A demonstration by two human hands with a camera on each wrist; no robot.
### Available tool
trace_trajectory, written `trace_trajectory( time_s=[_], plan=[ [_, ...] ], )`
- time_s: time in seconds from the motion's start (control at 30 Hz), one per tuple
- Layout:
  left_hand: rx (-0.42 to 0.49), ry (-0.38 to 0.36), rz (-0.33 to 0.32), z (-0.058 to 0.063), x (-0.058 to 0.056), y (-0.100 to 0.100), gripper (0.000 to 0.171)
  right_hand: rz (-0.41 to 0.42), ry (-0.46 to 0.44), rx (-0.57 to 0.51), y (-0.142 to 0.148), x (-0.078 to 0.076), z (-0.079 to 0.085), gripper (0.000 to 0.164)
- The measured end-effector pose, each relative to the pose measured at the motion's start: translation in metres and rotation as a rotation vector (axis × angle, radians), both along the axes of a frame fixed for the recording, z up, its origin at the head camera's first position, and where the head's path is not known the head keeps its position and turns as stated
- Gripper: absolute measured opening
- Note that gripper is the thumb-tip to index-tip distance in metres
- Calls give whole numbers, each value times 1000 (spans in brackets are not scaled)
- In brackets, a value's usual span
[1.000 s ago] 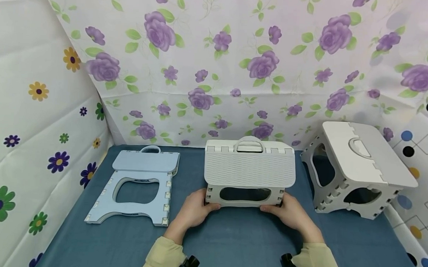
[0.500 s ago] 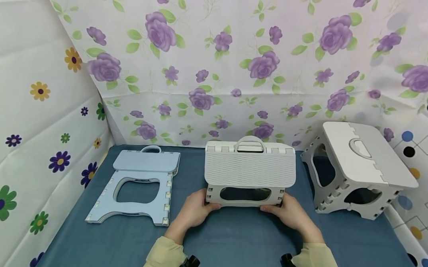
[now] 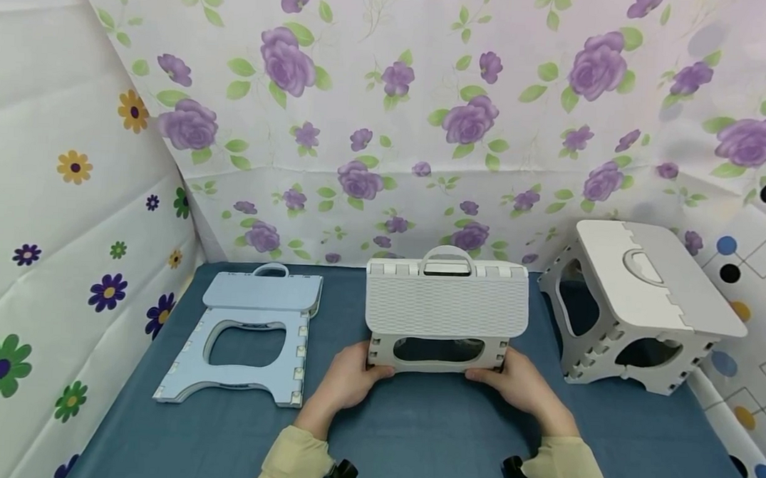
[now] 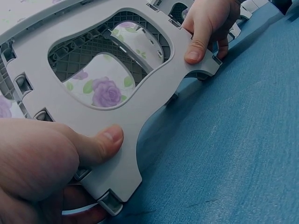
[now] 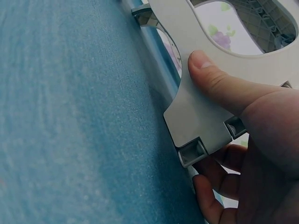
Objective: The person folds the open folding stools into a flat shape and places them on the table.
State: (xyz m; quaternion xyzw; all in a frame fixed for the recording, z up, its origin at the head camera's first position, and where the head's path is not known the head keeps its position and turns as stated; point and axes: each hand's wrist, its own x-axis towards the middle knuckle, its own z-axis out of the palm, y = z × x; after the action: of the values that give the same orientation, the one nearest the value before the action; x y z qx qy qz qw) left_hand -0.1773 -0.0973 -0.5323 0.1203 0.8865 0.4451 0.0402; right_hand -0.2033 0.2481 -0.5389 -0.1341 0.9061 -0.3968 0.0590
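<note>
A light grey folding step stool (image 3: 447,302) with a woven-pattern top and a carry handle stands in the middle of the table in the head view. My left hand (image 3: 348,374) grips its lower left corner, thumb on the front leg panel (image 4: 126,116) and fingers curled behind. At the lower right corner my right hand (image 3: 523,382) holds it the same way; in the right wrist view the thumb (image 5: 219,84) lies on the panel and the fingers wrap behind its edge. Through the panel's opening the flowered backdrop shows in the left wrist view.
A light blue folding stool (image 3: 261,291) lies folded flat at the left. On the right stands an unfolded white-grey step stool (image 3: 638,279). Blue cloth (image 3: 425,440) covers the table, and a flowered curtain (image 3: 420,126) hangs behind it.
The top of the grey stool has tipped very slightly lower at the back edge. Both hands keep their grip in the same places, and the view has shifted a little.
</note>
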Motion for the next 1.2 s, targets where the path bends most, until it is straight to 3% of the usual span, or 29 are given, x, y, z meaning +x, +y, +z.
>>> trace_trajectory(
  time_s=[0.4, 0.67, 1.0, 1.2],
  plan=[
    [-11, 3, 0, 0, 3, 2, 35, 16, -5, -9, 1, 1, -1, 65],
    [-2, -13, 6, 4, 3, 2, 59, 17, -4, -6, 1, 1, 1, 64],
    [47, -1, 41, 1, -1, 2, 40, 4, -11, -23, 2, -1, 0, 57],
    [54, -10, 51, 2, -2, 2, 40, 5, -12, -35, 2, -1, -2, 59]
  ],
)
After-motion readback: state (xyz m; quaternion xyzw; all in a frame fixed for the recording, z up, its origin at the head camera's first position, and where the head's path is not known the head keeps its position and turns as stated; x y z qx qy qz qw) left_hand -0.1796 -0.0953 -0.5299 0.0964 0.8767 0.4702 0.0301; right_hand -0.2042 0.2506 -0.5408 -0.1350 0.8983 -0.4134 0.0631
